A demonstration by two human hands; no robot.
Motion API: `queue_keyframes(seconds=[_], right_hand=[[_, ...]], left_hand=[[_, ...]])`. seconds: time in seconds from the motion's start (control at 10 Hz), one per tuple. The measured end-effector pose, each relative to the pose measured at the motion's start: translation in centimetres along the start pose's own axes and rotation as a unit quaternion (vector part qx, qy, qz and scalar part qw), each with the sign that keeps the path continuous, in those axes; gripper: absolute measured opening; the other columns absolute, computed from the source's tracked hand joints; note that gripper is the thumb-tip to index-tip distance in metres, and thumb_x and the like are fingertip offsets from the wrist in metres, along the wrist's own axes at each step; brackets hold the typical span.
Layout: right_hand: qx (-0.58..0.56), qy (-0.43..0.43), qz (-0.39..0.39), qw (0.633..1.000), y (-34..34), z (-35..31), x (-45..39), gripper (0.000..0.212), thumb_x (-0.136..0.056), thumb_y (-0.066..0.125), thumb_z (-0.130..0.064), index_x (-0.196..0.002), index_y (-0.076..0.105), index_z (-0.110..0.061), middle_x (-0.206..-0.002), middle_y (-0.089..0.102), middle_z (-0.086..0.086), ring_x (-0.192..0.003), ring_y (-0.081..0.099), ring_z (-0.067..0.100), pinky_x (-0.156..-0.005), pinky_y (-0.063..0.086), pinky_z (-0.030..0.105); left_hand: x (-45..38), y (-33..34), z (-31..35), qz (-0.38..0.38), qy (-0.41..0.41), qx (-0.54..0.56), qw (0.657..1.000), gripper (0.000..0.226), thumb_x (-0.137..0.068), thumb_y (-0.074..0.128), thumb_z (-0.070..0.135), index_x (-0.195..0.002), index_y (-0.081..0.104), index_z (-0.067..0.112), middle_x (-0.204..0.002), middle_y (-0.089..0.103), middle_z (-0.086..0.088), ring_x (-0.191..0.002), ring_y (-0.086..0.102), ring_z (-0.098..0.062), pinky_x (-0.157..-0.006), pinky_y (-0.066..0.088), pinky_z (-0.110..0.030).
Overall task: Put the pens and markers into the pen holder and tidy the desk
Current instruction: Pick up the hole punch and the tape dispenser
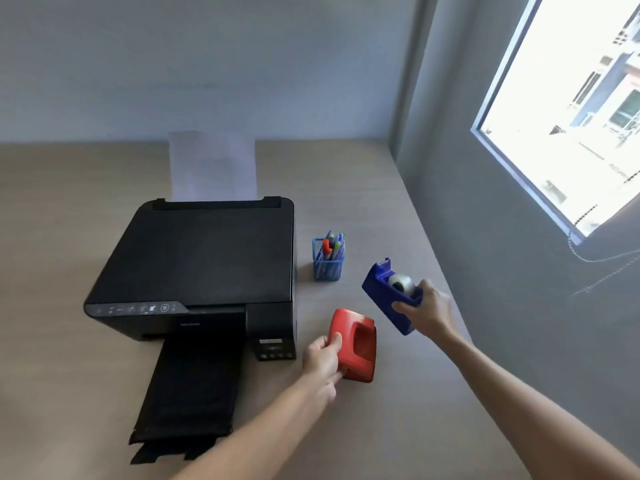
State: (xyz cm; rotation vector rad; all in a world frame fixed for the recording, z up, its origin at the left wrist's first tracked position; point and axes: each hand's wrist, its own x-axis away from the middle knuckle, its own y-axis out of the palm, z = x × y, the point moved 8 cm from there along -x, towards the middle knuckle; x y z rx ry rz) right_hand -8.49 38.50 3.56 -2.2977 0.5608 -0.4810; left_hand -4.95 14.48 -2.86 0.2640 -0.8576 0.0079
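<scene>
Pens fill the holder; fingers grip, seemingly, tape dispenser and punch.

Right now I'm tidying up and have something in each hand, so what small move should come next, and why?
Probably set the blue tape dispenser in the right hand down beside the pen holder. The pens already stand in the holder, no loose ones show on the desk, and the dispenser is tilted in the air. The left hand has a grip on the red object.
</scene>
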Motion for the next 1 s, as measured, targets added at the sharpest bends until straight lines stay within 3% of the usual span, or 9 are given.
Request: queue_keyframes(seconds=[0.1, 0.2, 0.3, 0.4, 0.7, 0.8, 1.0], right_hand=[[-0.004, 0.028, -0.007, 1.0, 2.6, 1.7, -1.0, 0.036, -0.07, 0.078, -0.017, -0.087, 0.05, -0.001, -0.09, 0.064, 0.016, -0.075, 0.059, 0.031, -0.062, 0.051, 0.036], [-0.016, 0.06, -0.002, 0.998, 4.8, 2.5, -1.9, 0.035, -0.072, 0.074, -0.019, -0.089, 0.047, -0.004, -0.098, 0.061, 0.02, -0.075, 0.054, 0.03, -0.063, 0.044, 0.032], [-0.025, 0.082, 0.009, 0.996, 6.4, 2.0, -2.7, 0.04, -0.076, 0.073, -0.021, -0.099, 0.048, -0.001, -0.107, 0.057, 0.021, -0.084, 0.054, 0.032, -0.073, 0.045, 0.034], [-0.041, 0.104, 0.03, 0.993, 7.6, 0.9, -3.2, 0.046, -0.077, 0.074, -0.022, -0.105, 0.045, 0.0, -0.112, 0.054, 0.022, -0.098, 0.057, 0.038, -0.083, 0.049, 0.041], [-0.052, 0.13, 0.018, 0.99, 9.9, -0.9, -4.6, 0.048, -0.077, 0.074, -0.022, -0.105, 0.041, -0.002, -0.112, 0.05, 0.02, -0.093, 0.059, 0.041, -0.081, 0.05, 0.044], [-0.04, 0.129, 0.013, 0.991, 9.7, -0.8, -4.2, 0.049, -0.078, 0.075, -0.023, -0.106, 0.04, -0.003, -0.114, 0.05, 0.021, -0.096, 0.059, 0.042, -0.082, 0.05, 0.045], [-0.037, 0.114, -0.023, 0.993, 8.8, -1.8, -3.0, 0.087, -0.069, 0.079, -0.049, -0.126, 0.033, -0.003, -0.125, 0.044, 0.022, -0.108, 0.056, 0.041, -0.089, 0.049, 0.047]], left_hand=[[-3.6, 0.1, -0.3, 0.052, 0.017, -0.003, 0.999, 0.018, -0.094, 0.056, 0.023, -0.1, 0.061, 0.007, -0.094, 0.061, -0.012, -0.077, 0.056, -0.022, -0.089, 0.05, -0.039], [-6.1, -0.1, -0.1, 0.109, 0.03, -0.005, 0.994, 0.028, -0.095, 0.054, 0.027, -0.113, 0.06, 0.007, -0.099, 0.065, -0.012, -0.087, 0.06, -0.025, -0.089, 0.05, -0.038], [-8.0, -0.5, 0.5, 0.153, 0.041, -0.011, 0.987, 0.032, -0.094, 0.052, 0.031, -0.114, 0.061, 0.008, -0.096, 0.064, -0.011, -0.085, 0.058, -0.025, -0.087, 0.051, -0.038], [-9.9, -1.1, 1.0, 0.175, 0.044, -0.02, 0.983, 0.033, -0.094, 0.052, 0.033, -0.115, 0.06, 0.01, -0.105, 0.068, -0.017, -0.085, 0.056, -0.023, -0.083, 0.048, -0.035], [-12.2, -1.1, 2.1, 0.175, 0.059, -0.088, 0.979, 0.031, -0.095, 0.051, 0.033, -0.114, 0.061, 0.011, -0.105, 0.069, -0.014, -0.09, 0.061, -0.028, -0.085, 0.048, -0.036], [-12.0, -1.0, 1.9, 0.16, 0.036, -0.103, 0.981, 0.036, -0.094, 0.051, 0.035, -0.121, 0.059, 0.013, -0.118, 0.068, -0.014, -0.111, 0.062, -0.036, -0.097, 0.049, -0.047], [-9.4, -0.4, 2.5, 0.151, 0.051, -0.155, 0.975, 0.051, -0.089, 0.054, 0.047, -0.122, 0.055, 0.008, -0.12, 0.065, -0.013, -0.106, 0.06, -0.03, -0.088, 0.046, -0.036]])
